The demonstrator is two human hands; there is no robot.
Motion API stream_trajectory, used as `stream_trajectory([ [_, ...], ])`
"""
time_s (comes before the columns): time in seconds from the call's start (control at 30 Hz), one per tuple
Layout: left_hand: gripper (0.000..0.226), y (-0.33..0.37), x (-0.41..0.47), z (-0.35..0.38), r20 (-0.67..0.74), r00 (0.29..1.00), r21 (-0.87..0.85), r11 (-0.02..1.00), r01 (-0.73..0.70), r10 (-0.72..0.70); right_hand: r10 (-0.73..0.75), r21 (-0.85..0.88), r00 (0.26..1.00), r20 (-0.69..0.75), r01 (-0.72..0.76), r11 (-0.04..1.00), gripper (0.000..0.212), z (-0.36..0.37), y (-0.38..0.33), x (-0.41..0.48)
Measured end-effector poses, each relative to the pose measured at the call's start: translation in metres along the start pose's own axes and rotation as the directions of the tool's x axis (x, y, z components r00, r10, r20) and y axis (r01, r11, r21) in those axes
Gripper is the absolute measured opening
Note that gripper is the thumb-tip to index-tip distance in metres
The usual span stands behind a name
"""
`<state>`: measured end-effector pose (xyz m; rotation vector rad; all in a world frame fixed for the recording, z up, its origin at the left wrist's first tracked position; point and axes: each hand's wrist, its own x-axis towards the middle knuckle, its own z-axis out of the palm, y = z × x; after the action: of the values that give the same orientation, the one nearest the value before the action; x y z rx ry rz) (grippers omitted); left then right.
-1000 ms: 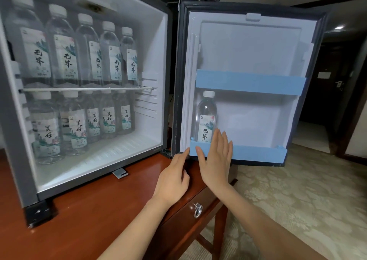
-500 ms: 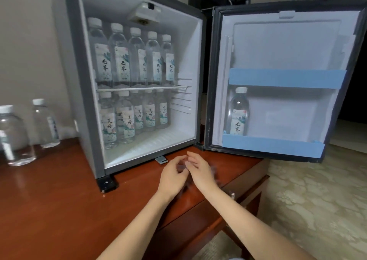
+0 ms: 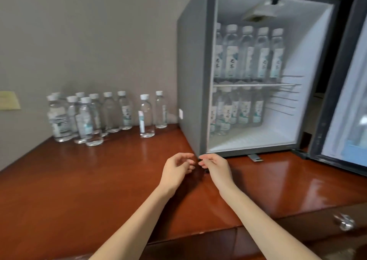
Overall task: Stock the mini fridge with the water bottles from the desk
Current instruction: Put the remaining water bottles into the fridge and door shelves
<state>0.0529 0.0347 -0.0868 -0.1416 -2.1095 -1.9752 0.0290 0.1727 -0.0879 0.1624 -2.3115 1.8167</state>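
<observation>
The grey mini fridge (image 3: 190, 77) stands open on the wooden desk (image 3: 79, 180). Inside, a row of water bottles (image 3: 248, 53) fills the left of the wire shelf (image 3: 258, 85), and another row (image 3: 238, 111) stands on the floor below it. Several more water bottles (image 3: 89, 117) stand loose on the desk by the wall, left of the fridge; the nearest two (image 3: 147, 117) stand apart from the cluster. My left hand (image 3: 176, 168) and my right hand (image 3: 215, 166) hover over the desk at the fridge's front left corner, fingers loosely curled, both holding nothing.
The fridge door (image 3: 341, 81) hangs open at the right edge, with a blue rail low on its inner side. A drawer with a metal handle (image 3: 344, 222) sits under the desk edge. A yellow note (image 3: 9, 100) sticks to the wall at far left.
My view has swung left from the open door to the desk, bringing the loose bottles into sight. Both hands have drawn back from the door shelf and moved left over the desk.
</observation>
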Motion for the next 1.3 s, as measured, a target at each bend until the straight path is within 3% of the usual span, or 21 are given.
stream_trajectory([
  [0.2,0.031,0.003,-0.031,-0.086,-0.156,0.987,0.05,0.998,0.037,-0.029,-0.013,-0.26,0.987,-0.161,-0.03,0.965,0.019,0.06,-0.022,-0.02],
  [0.3,0.028,0.006,-0.044,-0.122,-0.248,0.968,0.059,0.997,0.058,-0.041,-0.085,-0.142,0.986,-0.146,0.065,0.988,0.023,0.075,-0.03,-0.028],
  [0.47,0.026,0.006,-0.056,-0.154,-0.335,0.942,0.115,0.991,0.071,-0.029,-0.197,0.012,0.979,0.043,0.196,0.98,0.022,0.123,-0.047,-0.047],
  [0.6,0.038,0.004,-0.057,-0.166,-0.386,0.922,0.177,0.982,0.065,0.008,-0.161,0.12,0.973,0.163,0.142,0.983,0.024,0.16,-0.057,-0.049],
  [0.8,0.04,-0.002,-0.035,-0.179,-0.443,0.897,0.23,0.967,0.107,0.006,-0.115,0.099,0.964,0.239,0.094,0.991,0.024,0.183,-0.054,-0.032],
  [1.0,0.038,-0.01,-0.001,-0.191,-0.47,0.883,0.258,0.959,0.118,0.018,-0.117,0.126,0.959,0.258,0.086,0.988,0.023,0.204,-0.054,-0.004],
  [1.2,0.032,-0.023,0.037,-0.202,-0.594,0.8,0.353,0.921,0.168,0.082,-0.104,0.178,0.966,0.236,0.062,0.982,0.021,0.234,-0.052,0.04],
  [1.3,0.031,-0.024,0.058,-0.205,-0.603,0.793,0.36,0.916,0.177,0.083,-0.093,0.242,0.97,0.225,0.037,0.97,0.018,0.248,-0.05,0.063],
])
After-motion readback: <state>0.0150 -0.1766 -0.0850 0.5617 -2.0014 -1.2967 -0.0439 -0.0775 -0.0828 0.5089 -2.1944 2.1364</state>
